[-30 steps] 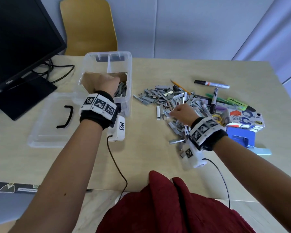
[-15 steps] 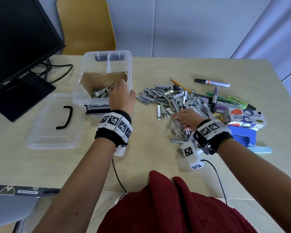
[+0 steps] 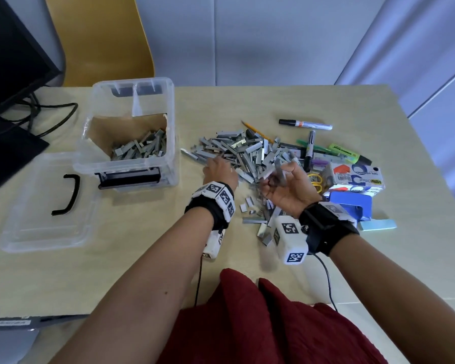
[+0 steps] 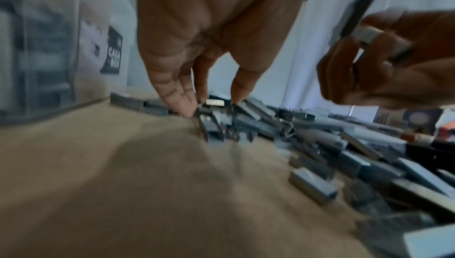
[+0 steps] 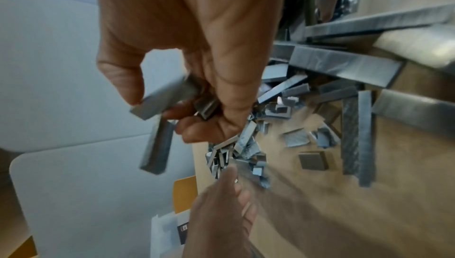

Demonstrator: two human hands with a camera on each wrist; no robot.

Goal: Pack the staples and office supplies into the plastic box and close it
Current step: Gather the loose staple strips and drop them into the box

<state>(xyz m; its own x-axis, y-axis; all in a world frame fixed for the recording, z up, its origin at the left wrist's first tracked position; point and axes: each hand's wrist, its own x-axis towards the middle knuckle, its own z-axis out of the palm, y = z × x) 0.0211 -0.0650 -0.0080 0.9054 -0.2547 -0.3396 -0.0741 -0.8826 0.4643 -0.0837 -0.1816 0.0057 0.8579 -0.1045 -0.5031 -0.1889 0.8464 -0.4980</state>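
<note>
- Right hand (image 3: pixel 286 186) grip: palm up, raised above the desk, fingers and thumb curled round a few grey metal staple strips (image 3: pixel 281 169). The right wrist view shows it best: one strip lies across the fingers, another hangs below (image 5: pixel 157 145).
- Left hand (image 3: pixel 220 170) grip: palm down at the near left edge of the loose pile of grey staple strips (image 3: pixel 247 153). In the left wrist view the fingertips (image 4: pixel 183 104) are straight and pressed down on the staples, pinching nothing that I can see. The head view hides those fingertips.
- The pile lies on the pale wooden desk (image 3: pixel 142 245), between the box and the other supplies.
- The clear plastic storage box (image 3: pixel 168 106) stands open left of the pile, with a brown cardboard liner (image 3: pixel 116 130) and a heap of staple strips (image 3: pixel 142 148) inside.
- Only the left wrist view shows the black label on the box wall; it reads "CASA BOX" (image 4: pixel 113 52), blurred.
- The clear plastic lid with black handle (image 3: pixel 45 206) lies flat on the desk, left of the box and touching it.
- Right of the pile: black-capped silver marker (image 3: pixel 305 124), yellow pencil (image 3: pixel 255 131), green highlighter (image 3: pixel 350 153), a white, red and blue tape carton (image 3: pixel 355 177) printed "HBW Office", yellow-handled scissors (image 3: pixel 317 179), blue hole punch (image 3: pixel 352 208).
- Far left: black monitor (image 3: pixel 11 61), brand not readable here. Yellow chair (image 3: pixel 97 40) behind the desk.
</note>
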